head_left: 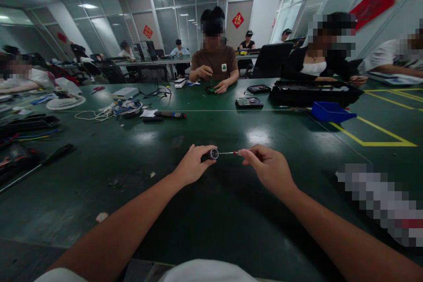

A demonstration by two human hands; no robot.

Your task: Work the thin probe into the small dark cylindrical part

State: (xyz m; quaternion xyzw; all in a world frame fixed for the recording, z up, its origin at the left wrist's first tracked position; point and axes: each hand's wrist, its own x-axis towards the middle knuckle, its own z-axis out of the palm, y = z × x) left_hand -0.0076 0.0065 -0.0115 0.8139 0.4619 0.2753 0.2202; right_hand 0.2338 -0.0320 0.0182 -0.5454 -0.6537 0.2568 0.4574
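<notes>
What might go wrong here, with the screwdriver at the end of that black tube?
The screwdriver might slip and jab the left hand, whose fingertips sit close to the tube's rim. The tube looks round and finger-held, so it may twist if the right hand pushes hard. A small dropped part could be hard to spot on the dark table.

We observe the left hand (194, 164) gripping a dark cylindrical part (212, 154), its round open end turned toward the right hand (271, 167). The right hand holds a screwdriver (235, 153), its shaft reaching that open end. Both are above the green counter (185, 229). We note a blue bin (332, 112) beside yellow markings (385, 143) at right, and, across the counter, a person in a brown shirt (214, 64) working with both hands.
</notes>
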